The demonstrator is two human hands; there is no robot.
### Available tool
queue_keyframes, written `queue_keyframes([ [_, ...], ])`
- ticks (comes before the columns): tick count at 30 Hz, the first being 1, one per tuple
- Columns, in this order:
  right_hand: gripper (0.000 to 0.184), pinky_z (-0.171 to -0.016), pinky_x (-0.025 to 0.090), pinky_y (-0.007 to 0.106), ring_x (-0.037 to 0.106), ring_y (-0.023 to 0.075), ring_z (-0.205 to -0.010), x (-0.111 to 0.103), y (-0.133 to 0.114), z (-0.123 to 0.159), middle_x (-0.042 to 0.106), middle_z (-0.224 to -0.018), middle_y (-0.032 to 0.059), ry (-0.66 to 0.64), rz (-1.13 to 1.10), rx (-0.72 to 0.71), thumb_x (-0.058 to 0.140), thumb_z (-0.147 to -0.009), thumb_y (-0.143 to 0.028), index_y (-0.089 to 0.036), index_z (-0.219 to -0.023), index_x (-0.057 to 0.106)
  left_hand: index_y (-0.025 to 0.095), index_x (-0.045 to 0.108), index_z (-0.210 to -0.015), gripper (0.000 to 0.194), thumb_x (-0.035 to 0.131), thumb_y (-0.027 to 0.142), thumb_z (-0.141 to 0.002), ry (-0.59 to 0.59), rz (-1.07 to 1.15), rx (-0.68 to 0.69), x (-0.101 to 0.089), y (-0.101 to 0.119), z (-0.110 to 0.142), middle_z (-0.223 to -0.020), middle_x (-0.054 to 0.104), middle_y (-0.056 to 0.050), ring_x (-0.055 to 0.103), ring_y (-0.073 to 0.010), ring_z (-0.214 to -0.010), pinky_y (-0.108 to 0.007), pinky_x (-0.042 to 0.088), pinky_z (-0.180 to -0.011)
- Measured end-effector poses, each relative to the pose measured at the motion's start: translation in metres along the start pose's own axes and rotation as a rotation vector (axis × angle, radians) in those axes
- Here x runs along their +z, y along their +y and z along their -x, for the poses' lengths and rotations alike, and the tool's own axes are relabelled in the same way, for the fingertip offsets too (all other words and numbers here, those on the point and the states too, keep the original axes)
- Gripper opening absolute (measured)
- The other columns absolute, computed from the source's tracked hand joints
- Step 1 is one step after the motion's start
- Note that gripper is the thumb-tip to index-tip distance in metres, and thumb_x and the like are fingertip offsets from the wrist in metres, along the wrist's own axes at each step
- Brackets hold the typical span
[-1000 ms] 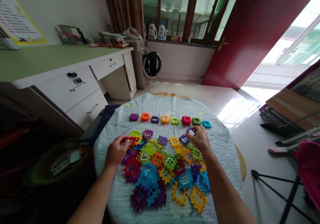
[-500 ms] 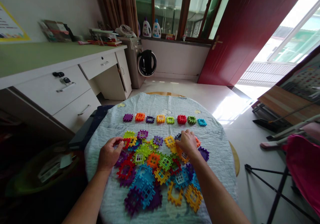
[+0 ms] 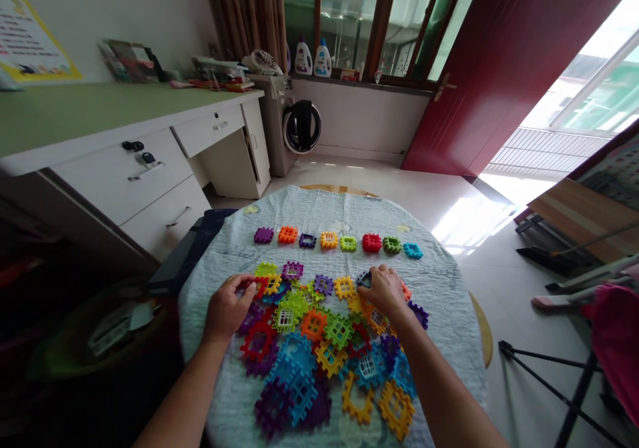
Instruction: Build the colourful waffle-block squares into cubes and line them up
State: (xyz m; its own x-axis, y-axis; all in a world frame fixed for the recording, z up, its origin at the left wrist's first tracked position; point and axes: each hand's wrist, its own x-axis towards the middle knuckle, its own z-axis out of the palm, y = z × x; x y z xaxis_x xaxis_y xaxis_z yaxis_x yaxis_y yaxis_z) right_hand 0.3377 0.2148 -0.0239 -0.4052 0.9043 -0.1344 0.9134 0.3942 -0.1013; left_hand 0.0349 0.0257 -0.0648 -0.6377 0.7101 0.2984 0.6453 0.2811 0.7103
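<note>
My left hand [image 3: 230, 307] is at the left edge of a pile of interlocking plastic building tiles, thumb and forefinger pinched on a red tile [image 3: 260, 287]. At the pile's far right side, my right hand [image 3: 384, 291] has its fingers closed on a dark blue tile [image 3: 364, 279], which they partly cover. Yellow tiles [image 3: 344, 287] and an orange tile [image 3: 374, 316] lie beside and below that hand. Between the hands are lime green tiles [image 3: 286, 316], an orange window tile [image 3: 313, 325] and a purple tile [image 3: 323, 285]. Blue tiles [image 3: 292, 355] lie nearer me.
A row of several small tile blocks, among them a red block [image 3: 371, 242], stands beyond the pile on the cloth-covered round table [image 3: 319, 202]. A desk with drawers [image 3: 164, 162] is at the left, a washing machine [image 3: 279, 122] behind. A folding chair [image 3: 612, 328] stands right.
The camera view has shifted slightly, so everything sits a little further right. Both hands stay at nearly the same places on the pile, with the same tiles at their fingers.
</note>
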Motion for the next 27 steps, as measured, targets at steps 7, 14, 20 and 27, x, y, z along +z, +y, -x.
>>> queue_keyframes([
  [7,0.041,-0.082,0.037,0.033,0.053,0.0271,-0.099,-0.002,-0.009,-0.016,0.062,-0.104,0.0136,0.003,-0.054,0.010,0.063,-0.071,-0.040,-0.015,-0.103,0.065,0.020,0.065,-0.087,0.024,0.052,0.039,-0.079,-0.002,0.004,0.026,0.000,-0.001,0.000,-0.088,0.069,-0.005,0.065,-0.0197,-0.082,-0.031,0.052,-0.080],
  [14,0.047,-0.087,0.030,0.035,0.044,0.0263,-0.108,-0.030,-0.085,-0.064,0.056,-0.120,0.0076,0.128,-0.184,-0.318,0.062,-0.073,-0.030,-0.025,-0.119,0.057,0.020,0.064,-0.086,0.021,0.052,0.036,-0.080,-0.011,0.008,0.018,-0.001,0.003,0.001,-0.089,0.068,-0.006,0.065,-0.0205,-0.084,-0.033,0.052,-0.081],
  [20,0.045,-0.089,0.028,0.037,0.041,0.0274,-0.112,-0.024,-0.138,-0.112,0.055,-0.120,0.0088,0.012,-0.066,-0.403,0.061,-0.076,-0.028,-0.024,-0.120,0.056,0.020,0.064,-0.085,0.019,0.052,0.033,-0.081,-0.014,0.006,0.018,-0.002,0.006,0.001,-0.089,0.068,-0.006,0.064,-0.0211,-0.086,-0.035,0.051,-0.082],
  [27,0.041,-0.089,0.030,0.040,0.044,0.0307,-0.112,-0.009,-0.153,-0.130,0.058,-0.116,0.0122,-0.050,-0.012,-0.393,0.066,-0.072,-0.038,-0.019,-0.108,0.063,0.019,0.064,-0.085,0.017,0.052,0.030,-0.080,-0.009,0.024,0.023,-0.002,0.006,0.001,-0.089,0.067,-0.006,0.064,-0.0204,-0.085,-0.034,0.051,-0.082],
])
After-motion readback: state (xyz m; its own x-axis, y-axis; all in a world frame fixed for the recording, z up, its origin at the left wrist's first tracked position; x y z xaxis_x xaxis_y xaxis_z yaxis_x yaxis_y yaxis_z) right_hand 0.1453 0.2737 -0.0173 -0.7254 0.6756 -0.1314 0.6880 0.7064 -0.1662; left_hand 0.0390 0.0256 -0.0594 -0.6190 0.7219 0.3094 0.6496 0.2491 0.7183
